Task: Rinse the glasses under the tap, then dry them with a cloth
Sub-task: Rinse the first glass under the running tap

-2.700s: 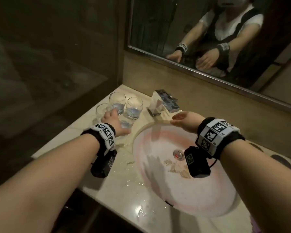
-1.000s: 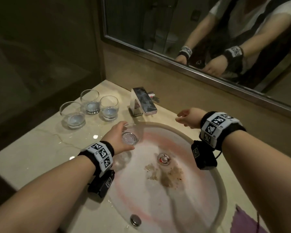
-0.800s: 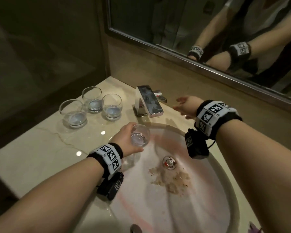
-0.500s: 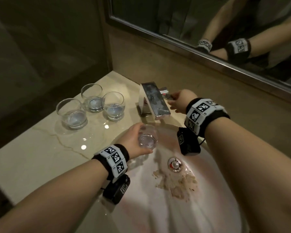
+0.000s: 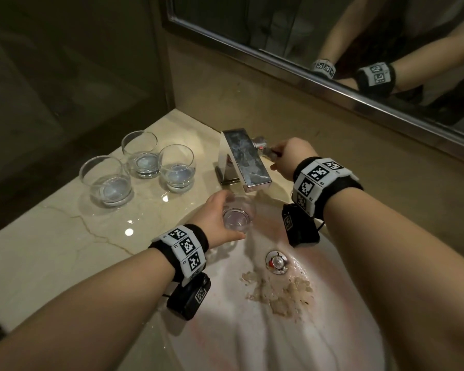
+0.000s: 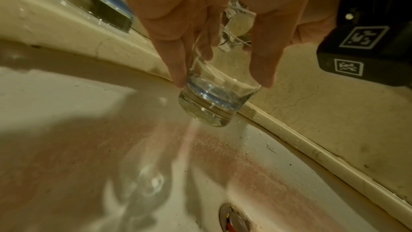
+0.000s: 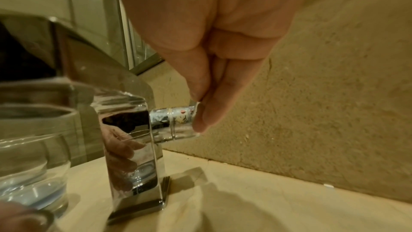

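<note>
Gripping a glass point(image 5: 238, 218) upright just under the spout point(image 5: 245, 159), the left hand point(image 5: 217, 220) waited while the right hand point(image 5: 289, 156), at two o'clock, pinched the handle point(image 7: 176, 115)

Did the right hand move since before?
Yes. The right hand went from hovering over the basin rim to the tap, where it now pinches the side handle.

The left hand point(image 5: 214, 218) reaches forward, fingers point(image 6: 178, 63) and thumb curled in a grip. The right hand point(image 5: 292, 156) stretches further out, thumb and fingertips point(image 7: 200, 121) pinched together.
</note>
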### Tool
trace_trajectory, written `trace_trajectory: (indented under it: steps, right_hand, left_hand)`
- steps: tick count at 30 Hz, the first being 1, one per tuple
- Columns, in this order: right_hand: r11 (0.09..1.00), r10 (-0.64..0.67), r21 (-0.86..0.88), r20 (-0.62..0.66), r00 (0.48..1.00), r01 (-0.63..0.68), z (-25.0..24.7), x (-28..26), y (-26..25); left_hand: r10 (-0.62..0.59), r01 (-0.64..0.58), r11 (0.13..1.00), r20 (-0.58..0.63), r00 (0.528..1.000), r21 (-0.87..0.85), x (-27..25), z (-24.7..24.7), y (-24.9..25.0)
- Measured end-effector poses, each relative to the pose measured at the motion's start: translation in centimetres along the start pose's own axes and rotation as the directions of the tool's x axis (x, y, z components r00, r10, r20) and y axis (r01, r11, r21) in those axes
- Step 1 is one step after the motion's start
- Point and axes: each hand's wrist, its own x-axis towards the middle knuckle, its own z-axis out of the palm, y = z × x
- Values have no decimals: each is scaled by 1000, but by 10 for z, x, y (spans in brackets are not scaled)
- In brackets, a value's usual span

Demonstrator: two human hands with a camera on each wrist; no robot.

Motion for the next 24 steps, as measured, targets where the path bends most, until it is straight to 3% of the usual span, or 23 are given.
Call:
trace_trajectory:
  steps: [3, 8, 12, 19, 22, 24]
  right_hand:
    - [999, -3, 36, 17, 1000, 3, -1, 3, 0]
    - [991, -23, 133, -77, 997, 33, 3, -2, 8]
    - [1000, 9, -19, 79, 997, -7, -4, 1, 0]
    - [997, -2, -75, 108, 994, 11, -8, -1, -2]
    - [999, -32, 44, 68, 997, 29, -3, -2, 4]
    - [960, -47, 275, -23, 999, 52, 8, -11, 15]
  left_hand:
    - [2, -2, 1000, -1, 1000, 7, 1, -1, 2]
    - [0, 0, 1000, -2, 1000, 24, 3, -3, 3]
    - [1, -1, 999, 16, 1000, 36, 6, -3, 2]
    - [0, -1, 998, 16, 1000, 59, 7, -2, 5]
    - [-13, 13, 998, 12, 1000, 54, 8, -2, 7]
    - [-34, 34, 999, 13, 999, 15, 8, 0, 8]
